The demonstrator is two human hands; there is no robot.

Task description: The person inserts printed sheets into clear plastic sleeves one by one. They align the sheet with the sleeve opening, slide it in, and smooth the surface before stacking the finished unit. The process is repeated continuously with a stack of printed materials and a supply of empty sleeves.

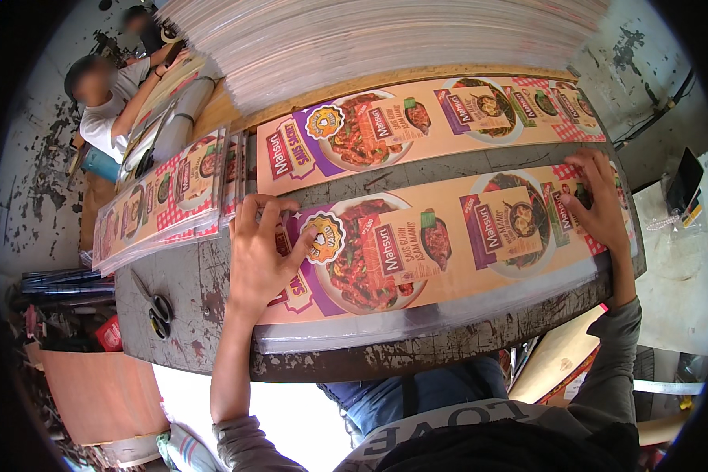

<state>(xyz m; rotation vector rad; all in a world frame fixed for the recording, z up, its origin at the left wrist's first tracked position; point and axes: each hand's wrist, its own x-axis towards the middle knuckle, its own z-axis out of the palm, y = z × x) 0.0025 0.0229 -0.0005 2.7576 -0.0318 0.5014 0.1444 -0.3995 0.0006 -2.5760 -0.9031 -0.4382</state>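
Observation:
A long printed food poster strip (pixel 448 228) lies across the worktable in front of me, with a strip of clear plastic (pixel 448 305) along its near edge. On its left end rests my left hand (pixel 261 256), thumb stretched apart from the bent fingers. My right hand (pixel 603 206) lies on the right end, its fingers bent toward the far corner and the thumb apart. Both hands are open on the surface. A second poster strip (pixel 433 122) of the same kind lies beyond the first, apart from both hands.
Plastic-covered printed strips (pixel 161 200) lie stacked at the left, near black-handled scissors (pixel 160 315). A tall stack of sheets (pixel 385 43) stands behind the worktable (pixel 189 275). Another person (pixel 114 102) sits at the far left, with one more behind. A white surface (pixel 676 275) is at the right.

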